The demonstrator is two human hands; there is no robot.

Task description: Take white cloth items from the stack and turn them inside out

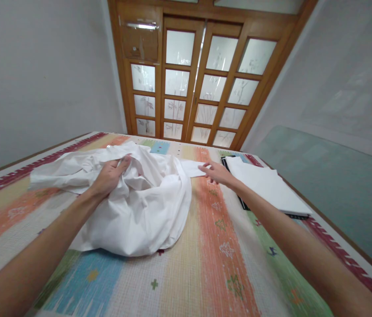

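A crumpled white shirt [139, 211] lies bunched on the patterned cover, one sleeve stretched to the left and the other ending in a flat cuff [192, 168] on the right. Folds of its fabric are gripped in my left hand [110, 176], whose fingertips are partly hidden by the cloth. My right hand [217, 171] is at the cuff's outer end and pinches its edge between the fingertips, the remaining fingers loosely curled below.
To the right, a neat stack of folded white cloth [268, 185] rests on dark folded fabric [244, 203]. The colourful striped cover [179, 286] spreads beneath everything. Beyond its far edge stand wooden doors with glass panes [202, 88]; walls flank both sides.
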